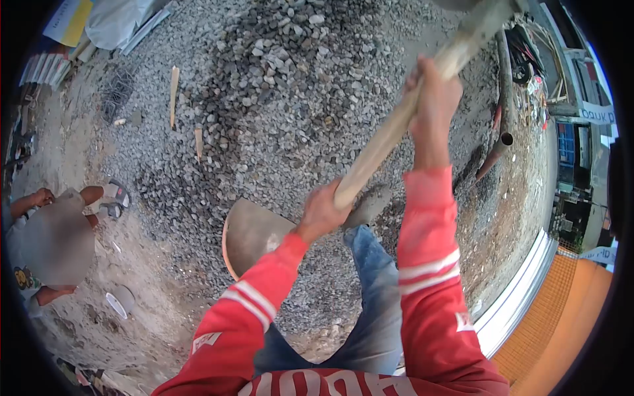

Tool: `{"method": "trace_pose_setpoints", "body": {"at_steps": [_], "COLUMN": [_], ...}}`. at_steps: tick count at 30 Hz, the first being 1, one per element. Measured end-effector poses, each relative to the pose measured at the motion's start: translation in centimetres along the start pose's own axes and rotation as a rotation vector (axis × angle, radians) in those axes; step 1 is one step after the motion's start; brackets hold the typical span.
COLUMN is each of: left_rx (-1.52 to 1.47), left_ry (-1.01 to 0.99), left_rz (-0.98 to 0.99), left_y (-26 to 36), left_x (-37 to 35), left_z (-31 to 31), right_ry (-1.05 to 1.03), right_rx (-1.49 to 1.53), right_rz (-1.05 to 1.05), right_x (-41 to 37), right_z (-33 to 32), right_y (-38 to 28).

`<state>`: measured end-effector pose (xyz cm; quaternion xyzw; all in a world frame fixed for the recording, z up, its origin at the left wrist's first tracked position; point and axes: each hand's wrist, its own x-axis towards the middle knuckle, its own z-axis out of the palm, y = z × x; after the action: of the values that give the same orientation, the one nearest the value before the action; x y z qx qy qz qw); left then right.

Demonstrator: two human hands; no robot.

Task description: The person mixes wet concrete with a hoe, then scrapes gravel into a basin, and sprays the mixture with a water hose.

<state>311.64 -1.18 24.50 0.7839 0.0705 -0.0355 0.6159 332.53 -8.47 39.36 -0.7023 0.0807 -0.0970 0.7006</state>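
The left hand (323, 210) and right hand (436, 102) had their fingers clamped around a pale wooden handle (380, 145), slanting toward the far right above coarse grey gravel (290, 59). Near left, a rounded, orange-edged container (254, 231) had unclear contents; farther left lay a white-rimmed tub (120, 301).

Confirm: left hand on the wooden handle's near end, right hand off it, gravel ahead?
Wrong on the right hand: the head view shows it gripping the wooden handle too, farther up. Left hand at near end, gravel ahead: both correct.
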Motion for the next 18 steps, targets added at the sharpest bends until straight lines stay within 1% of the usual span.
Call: {"method": "trace_pose_setpoints", "body": {"at_steps": [2, 3, 4, 5, 7, 8, 10, 13, 15, 18], "left_rx": [0.023, 0.025, 0.021, 0.018, 0.035, 0.030, 0.019, -0.007, 0.075, 0.113], "left_ry": [0.049, 0.042, 0.045, 0.046, 0.034, 0.030, -0.034, -0.050, -0.082, -0.112], "left_rz": [-0.042, -0.059, -0.167, -0.275, -0.324, -0.366, -0.423, -0.476, -0.522, -0.525], "left_y": [-0.1, -0.7, -1.7, -2.7, -3.2, -3.3, -3.9, -4.5, -5.5, -6.5], "left_x": [4.5, 4.8, 4.8, 4.5, 2.6, 1.2, -1.3, -4.6, -6.4, -9.0], "left_z": [3.0, 4.7, 6.3, 7.1, 5.8, 5.3, 4.9, 2.9, 1.5, -0.6], "right_ry": [-0.001, -0.016, -0.031, -0.027, 0.073, 0.076, 0.066, 0.129, 0.127, 0.174], "right_rx": [-0.055, -0.117, -0.175, -0.176, -0.352, -0.360, -0.473, -0.510, -0.508, -0.479], "right_rz": [-0.017, 0.047, 0.113, 0.133, 0.312, 0.337, 0.372, 0.457, 0.489, 0.515], "right_x": [6.5, 9.2, 10.7, 10.8, 9.7, 8.8, 6.6, 2.5, 0.2, -2.5], "right_z": [0.2, 0.2, 0.0, -0.1, 0.2, 0.2, -0.5, -0.1, -0.4, -0.9], "right_y": [3.2, 6.1, 9.3, 11.7, 15.6, 16.9, 18.6, 20.1, 22.6, 25.7]}}
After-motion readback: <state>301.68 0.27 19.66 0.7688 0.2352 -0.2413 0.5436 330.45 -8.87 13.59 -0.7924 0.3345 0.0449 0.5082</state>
